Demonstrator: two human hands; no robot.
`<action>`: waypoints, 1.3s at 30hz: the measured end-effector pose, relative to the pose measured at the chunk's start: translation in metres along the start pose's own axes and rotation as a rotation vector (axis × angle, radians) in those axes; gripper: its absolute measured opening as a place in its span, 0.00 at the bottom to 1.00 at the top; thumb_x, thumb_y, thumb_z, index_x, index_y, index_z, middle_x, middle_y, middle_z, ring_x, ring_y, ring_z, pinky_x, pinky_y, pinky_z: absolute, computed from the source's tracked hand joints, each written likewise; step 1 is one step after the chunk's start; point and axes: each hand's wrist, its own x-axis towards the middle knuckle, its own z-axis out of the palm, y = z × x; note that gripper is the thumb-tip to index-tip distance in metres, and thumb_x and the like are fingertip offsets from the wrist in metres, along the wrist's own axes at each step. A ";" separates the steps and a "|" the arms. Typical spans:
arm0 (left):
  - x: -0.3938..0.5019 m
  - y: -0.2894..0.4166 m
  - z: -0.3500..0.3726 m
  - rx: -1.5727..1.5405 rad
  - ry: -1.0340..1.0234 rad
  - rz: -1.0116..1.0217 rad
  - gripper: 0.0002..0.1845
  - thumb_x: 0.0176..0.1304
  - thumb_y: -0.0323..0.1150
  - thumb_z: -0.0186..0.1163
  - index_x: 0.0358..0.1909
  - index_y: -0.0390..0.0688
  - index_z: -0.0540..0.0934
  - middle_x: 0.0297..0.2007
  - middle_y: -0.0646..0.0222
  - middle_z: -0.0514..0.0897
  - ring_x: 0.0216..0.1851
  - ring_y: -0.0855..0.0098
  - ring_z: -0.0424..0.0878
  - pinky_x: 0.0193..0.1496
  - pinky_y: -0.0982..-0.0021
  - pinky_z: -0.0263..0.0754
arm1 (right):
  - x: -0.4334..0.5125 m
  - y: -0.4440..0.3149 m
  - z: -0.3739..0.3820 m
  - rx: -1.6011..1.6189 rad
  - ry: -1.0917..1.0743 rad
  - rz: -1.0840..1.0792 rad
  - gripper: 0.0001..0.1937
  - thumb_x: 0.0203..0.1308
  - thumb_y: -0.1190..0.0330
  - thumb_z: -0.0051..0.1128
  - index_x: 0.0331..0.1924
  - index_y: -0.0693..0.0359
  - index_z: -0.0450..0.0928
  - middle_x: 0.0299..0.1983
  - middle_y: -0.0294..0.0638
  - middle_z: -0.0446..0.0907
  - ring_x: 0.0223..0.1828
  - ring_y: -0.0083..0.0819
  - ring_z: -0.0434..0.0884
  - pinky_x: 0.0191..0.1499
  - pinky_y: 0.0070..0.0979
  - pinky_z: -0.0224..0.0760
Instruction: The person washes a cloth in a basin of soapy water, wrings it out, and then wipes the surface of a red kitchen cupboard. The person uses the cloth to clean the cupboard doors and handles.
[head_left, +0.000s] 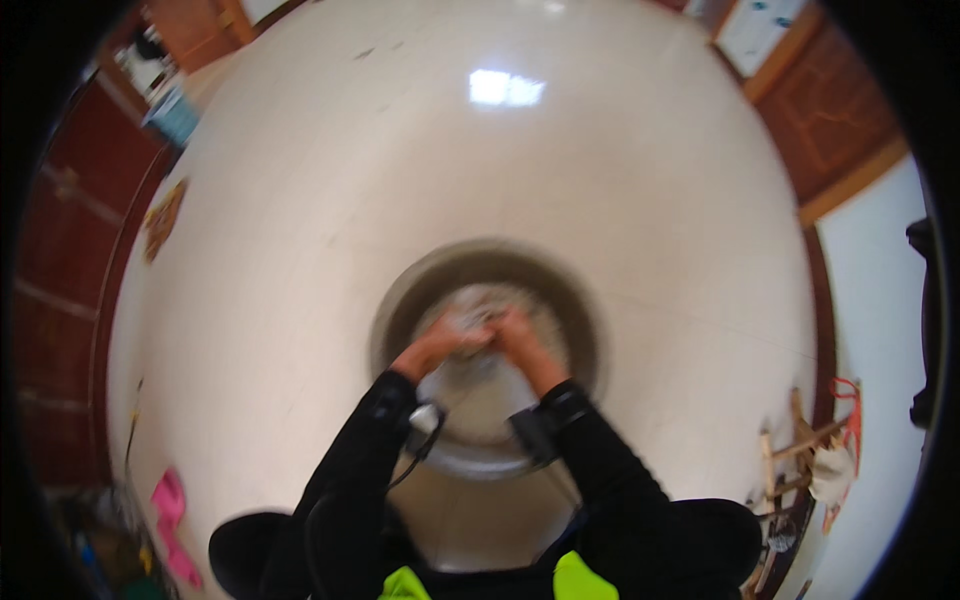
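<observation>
A wide round grey basin (487, 466), probably metal, stands on the floor in front of me between my knees. Inside it lies pale, cloudy water or wet material (480, 416). Both hands are down in the basin, close together near its middle. My left hand (444, 337) and my right hand (516, 330) grip a whitish, wet-looking bundle (474, 301) between them. Motion blur hides the fingers and what exactly the bundle is. Black sleeves (360, 435) reach to my wrists, with a small device strapped near each cuff.
Glossy pale floor tiles (637, 210) surround the basin. A pink object (171, 502) and a brown flat piece (163, 221) lie at the left. Farther back stands a blue bucket (174, 114). At the right, a wooden rack or stool (784, 450) rests by the wall, below a wooden door (832, 112).
</observation>
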 end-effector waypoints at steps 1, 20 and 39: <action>-0.002 0.001 0.002 0.000 0.024 -0.076 0.51 0.40 0.35 0.73 0.66 0.43 0.54 0.58 0.67 0.70 0.61 0.69 0.65 0.62 0.66 0.59 | 0.000 0.008 -0.002 0.048 -0.056 -0.107 0.11 0.41 0.77 0.54 0.35 0.65 0.76 0.26 0.41 0.77 0.24 0.31 0.77 0.24 0.31 0.71; -0.001 -0.062 -0.011 -0.155 0.139 -0.243 0.31 0.45 0.21 0.60 0.55 0.43 0.69 0.45 0.67 0.77 0.44 0.68 0.77 0.45 0.66 0.74 | 0.002 0.016 0.009 -0.820 0.229 -0.387 0.18 0.38 0.73 0.58 0.40 0.61 0.73 0.33 0.53 0.78 0.40 0.52 0.78 0.41 0.38 0.71; 0.016 -0.076 -0.034 0.524 -0.311 -0.111 0.17 0.41 0.24 0.66 0.38 0.46 0.79 0.37 0.71 0.81 0.40 0.72 0.78 0.47 0.69 0.72 | -0.044 -0.036 -0.013 -1.690 -0.410 -1.034 0.23 0.58 0.71 0.45 0.59 0.56 0.63 0.65 0.48 0.57 0.68 0.47 0.55 0.64 0.43 0.54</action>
